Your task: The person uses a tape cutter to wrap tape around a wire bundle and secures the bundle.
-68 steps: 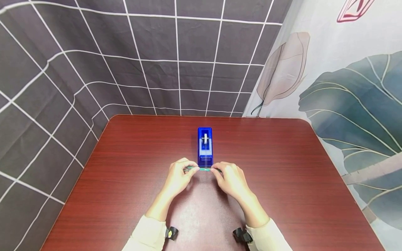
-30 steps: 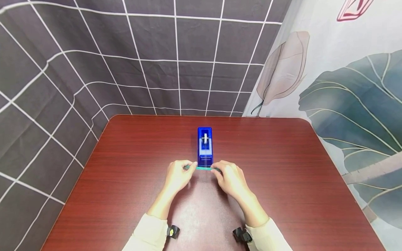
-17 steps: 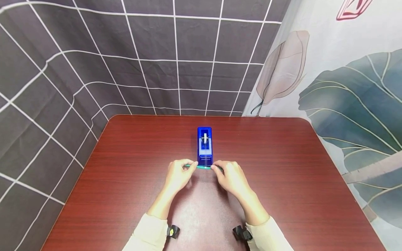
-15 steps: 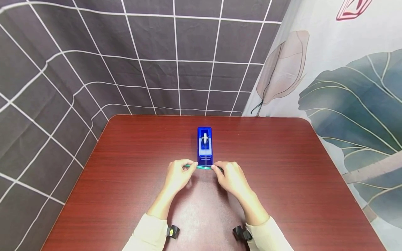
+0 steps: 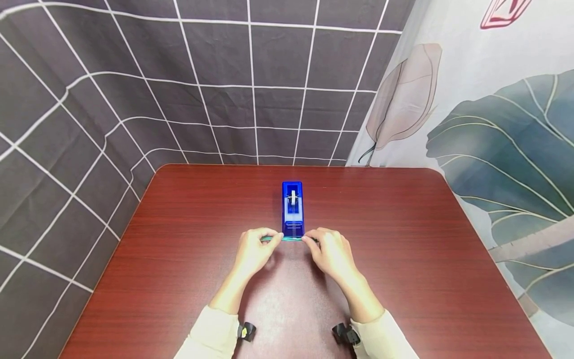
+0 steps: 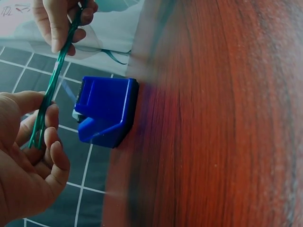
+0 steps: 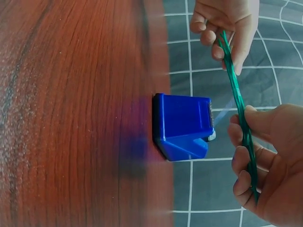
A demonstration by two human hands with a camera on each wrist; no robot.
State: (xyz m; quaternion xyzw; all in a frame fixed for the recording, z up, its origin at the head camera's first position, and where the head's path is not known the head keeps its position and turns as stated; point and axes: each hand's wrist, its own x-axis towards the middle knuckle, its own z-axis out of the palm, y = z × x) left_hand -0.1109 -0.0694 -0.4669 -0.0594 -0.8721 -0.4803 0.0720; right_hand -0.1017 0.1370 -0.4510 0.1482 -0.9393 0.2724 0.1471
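Note:
A bundle of thin green strands (image 5: 292,239) stretches sideways between both hands, just in front of a blue tape dispenser (image 5: 293,209). My left hand (image 5: 256,250) pinches its left part between thumb and fingers; the loose strand ends show past that grip in the left wrist view. With thumb and fingers my right hand (image 5: 329,253) grips the other part, and the strands (image 7: 247,137) run down across the palm. A clear strip of tape (image 7: 224,111) reaches from the dispenser's cutting edge to the middle of the bundle. Both wrist views show the bundle raised above the tabletop.
The dispenser stands on a reddish-brown wooden table (image 5: 202,209) with rounded far corners. Behind it hangs a dark gridded curtain (image 5: 224,89), and a pale leaf-patterned curtain (image 5: 403,149) hangs on the right. Dark wrist mounts (image 5: 246,331) sit at the cream sleeves.
Both hands and the bundle have shifted slightly forward toward the dispenser. The gap between the fingertips has widened a little, mostly early on; the dispenser stays put.

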